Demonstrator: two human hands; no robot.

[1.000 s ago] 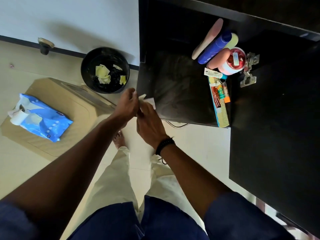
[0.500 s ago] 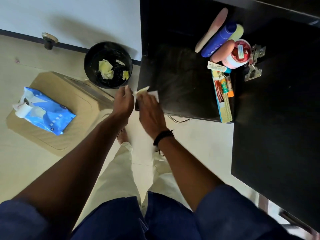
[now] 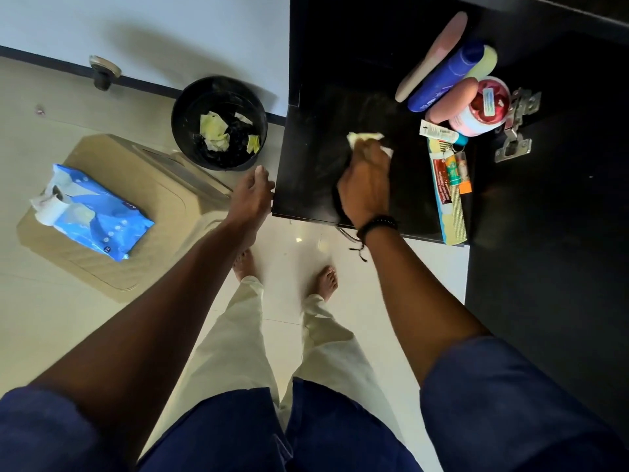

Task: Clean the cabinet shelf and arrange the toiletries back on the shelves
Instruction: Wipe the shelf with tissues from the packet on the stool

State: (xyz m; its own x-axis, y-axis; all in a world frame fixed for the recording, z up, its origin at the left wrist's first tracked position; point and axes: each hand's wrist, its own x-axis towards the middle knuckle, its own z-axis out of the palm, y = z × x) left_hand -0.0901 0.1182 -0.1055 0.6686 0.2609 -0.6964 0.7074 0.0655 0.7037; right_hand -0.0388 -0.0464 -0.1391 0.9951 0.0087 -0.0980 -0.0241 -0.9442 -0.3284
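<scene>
My right hand (image 3: 366, 185) holds a crumpled white wipe (image 3: 365, 137) against the black cabinet shelf (image 3: 313, 172), near its middle. My left hand (image 3: 253, 192) hangs relaxed just off the shelf's left front corner and holds nothing. Toiletries crowd the shelf's right side: a blue bottle (image 3: 442, 78), a pink bottle (image 3: 430, 59), a red-lidded jar (image 3: 483, 105), a small white tube (image 3: 439, 131) and a long toothpaste box (image 3: 447, 195).
A black bin (image 3: 219, 122) with used wipes stands on the floor left of the cabinet. A blue wipes pack (image 3: 92, 216) lies on a beige scale (image 3: 119, 212). The open cabinet door (image 3: 551, 250) with its metal hinge (image 3: 515, 126) fills the right.
Both hands were together at the shelf's front left corner with the wipe. My right hand has carried it rightwards onto the shelf's middle, and my left hand has let go.
</scene>
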